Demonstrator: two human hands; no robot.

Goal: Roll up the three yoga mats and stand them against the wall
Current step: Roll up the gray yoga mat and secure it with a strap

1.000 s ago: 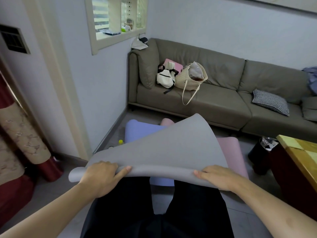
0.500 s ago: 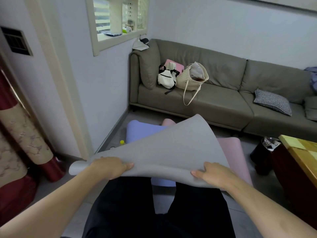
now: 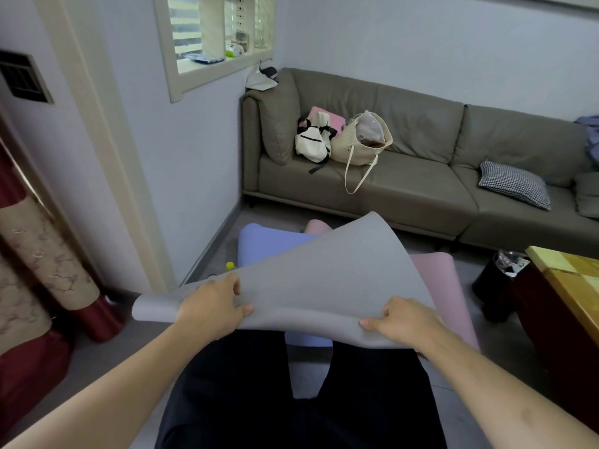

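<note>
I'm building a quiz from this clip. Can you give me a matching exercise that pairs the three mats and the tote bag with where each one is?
Things:
1. grey mat
2. blue mat
3. pink mat
4. tote bag

Places:
A. on the sofa
B. on the floor, nearer the left wall
C. lifted, held by the left hand and right hand
D. on the floor, nearer the wooden table

Pairs: 1-C, 2-B, 3-D, 4-A

Matt, smooth foam-like sheet, that grey mat [image 3: 317,280], bending soft under the fingers [image 3: 238,288] of the left hand [image 3: 210,307] and the right hand [image 3: 405,322]. Beyond the fingertips, the blue mat [image 3: 262,243] and pink mat [image 3: 437,273] look equally matt. Further off, the sofa [image 3: 421,189] shows a creased, dull leather-like skin; rightward, the table [image 3: 570,273] gleams, glossy wood.
</note>
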